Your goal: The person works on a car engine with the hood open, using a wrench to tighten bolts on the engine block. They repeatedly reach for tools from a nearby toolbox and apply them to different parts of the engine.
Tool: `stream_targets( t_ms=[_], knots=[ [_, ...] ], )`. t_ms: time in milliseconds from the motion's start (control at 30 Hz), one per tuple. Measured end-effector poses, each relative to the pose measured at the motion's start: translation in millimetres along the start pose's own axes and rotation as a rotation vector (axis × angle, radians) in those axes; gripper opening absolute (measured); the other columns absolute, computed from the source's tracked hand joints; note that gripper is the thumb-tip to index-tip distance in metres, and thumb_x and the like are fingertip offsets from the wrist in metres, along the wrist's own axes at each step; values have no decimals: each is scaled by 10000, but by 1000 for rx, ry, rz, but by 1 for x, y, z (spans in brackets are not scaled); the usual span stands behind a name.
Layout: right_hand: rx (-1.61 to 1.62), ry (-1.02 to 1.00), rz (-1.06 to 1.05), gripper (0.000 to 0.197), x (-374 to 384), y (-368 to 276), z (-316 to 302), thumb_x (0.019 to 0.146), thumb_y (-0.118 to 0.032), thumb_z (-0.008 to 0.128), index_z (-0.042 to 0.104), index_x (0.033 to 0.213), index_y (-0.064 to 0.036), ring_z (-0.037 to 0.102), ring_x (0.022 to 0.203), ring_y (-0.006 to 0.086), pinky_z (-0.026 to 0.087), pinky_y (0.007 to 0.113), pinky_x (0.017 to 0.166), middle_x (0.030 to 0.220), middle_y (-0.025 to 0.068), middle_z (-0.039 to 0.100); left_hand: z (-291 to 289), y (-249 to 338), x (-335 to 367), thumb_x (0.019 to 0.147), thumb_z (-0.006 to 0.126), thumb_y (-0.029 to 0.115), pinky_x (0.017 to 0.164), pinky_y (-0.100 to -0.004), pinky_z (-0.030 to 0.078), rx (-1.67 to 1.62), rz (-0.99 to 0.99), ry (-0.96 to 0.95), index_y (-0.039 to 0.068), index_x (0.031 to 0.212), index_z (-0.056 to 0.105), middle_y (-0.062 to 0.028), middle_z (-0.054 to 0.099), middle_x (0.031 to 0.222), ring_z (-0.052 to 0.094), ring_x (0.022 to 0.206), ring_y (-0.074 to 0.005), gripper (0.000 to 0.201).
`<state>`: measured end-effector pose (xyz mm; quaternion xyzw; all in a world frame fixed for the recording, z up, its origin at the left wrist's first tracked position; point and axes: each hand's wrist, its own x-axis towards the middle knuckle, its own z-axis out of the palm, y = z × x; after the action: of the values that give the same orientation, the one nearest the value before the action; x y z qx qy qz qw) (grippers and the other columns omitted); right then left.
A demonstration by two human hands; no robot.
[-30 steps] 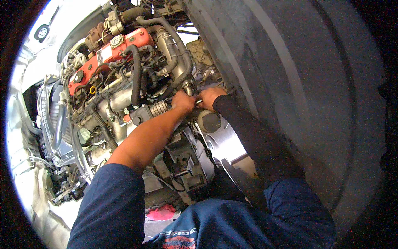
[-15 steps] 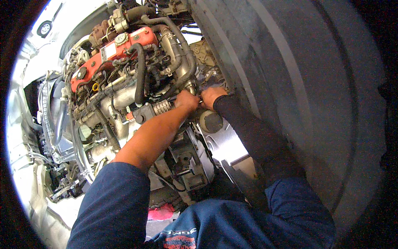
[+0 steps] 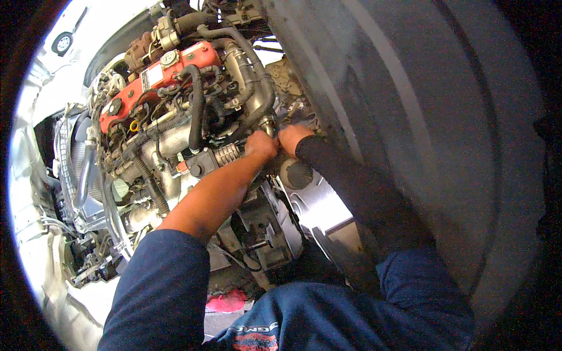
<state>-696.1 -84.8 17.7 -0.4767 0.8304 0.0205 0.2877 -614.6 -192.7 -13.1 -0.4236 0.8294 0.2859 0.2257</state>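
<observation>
Both my arms reach into the engine bay, and the hands meet at the right side of the engine. My left hand [image 3: 261, 145] is closed, its fingers curled out of sight beside a metal pipe joint [image 3: 267, 123]. Right against it, my right hand [image 3: 294, 138] is closed too, with a dark sleeve up to the wrist. What either hand grips is hidden between them. Just below sits a round reservoir with a dark cap [image 3: 297, 175]. A ribbed hose [image 3: 228, 155] runs up to my left wrist from the left.
The engine's red valve cover [image 3: 158, 76] lies to the upper left, with black hoses [image 3: 196, 111] crossing beside it. A large dark panel [image 3: 421, 128] rises along the right. At far left is the radiator [image 3: 85, 169]. A pink cloth [image 3: 227, 301] lies low, near my body.
My right hand has shifted slightly left, closing the small gap to my left hand. My left hand has barely moved.
</observation>
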Motion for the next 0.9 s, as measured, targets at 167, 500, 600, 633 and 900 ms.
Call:
stream_targets(
  t_ms=[167,500,600,633,900],
  knots=[
    [37,91,19,255,1,-6,4,907,-158,568,768,1018,-46,724,973,385,586,483,838,1044,208,739,6,1,7,834,731,335,929,-438,566,-26,-49,42,-16,1026,758,-227,723,1142,709,1077,-364,400],
    [-74,-89,144,254,10,-36,-16,876,-205,629,787,1041,-95,735,1007,330,586,476,817,1076,153,756,14,-12,28,848,713,341,927,-460,567,-63,28,15,-17,1037,754,-240,717,1146,701,1094,-377,407],
    [-210,-226,28,249,-5,-28,-51,828,-229,713,785,1003,-67,735,998,337,580,464,780,1039,135,765,7,-10,22,830,741,346,942,-447,561,0,53,-6,-22,1056,747,-236,715,1161,696,1107,-372,432],
    [-125,-148,40,251,-13,-19,-60,825,-236,730,777,988,-51,737,966,319,580,453,761,1006,135,764,4,-8,19,823,752,349,946,-441,560,32,70,-3,-23,1062,744,-233,714,1166,695,1111,-369,442],
    [1048,365,297,337,-58,54,9,887,-276,791,695,1000,26,696,686,152,531,303,615,841,75,714,-9,6,-4,803,771,354,961,-414,553,-64,-50,-16,-39,1083,734,-233,707,1189,688,1132,-349,484]
  ],
)
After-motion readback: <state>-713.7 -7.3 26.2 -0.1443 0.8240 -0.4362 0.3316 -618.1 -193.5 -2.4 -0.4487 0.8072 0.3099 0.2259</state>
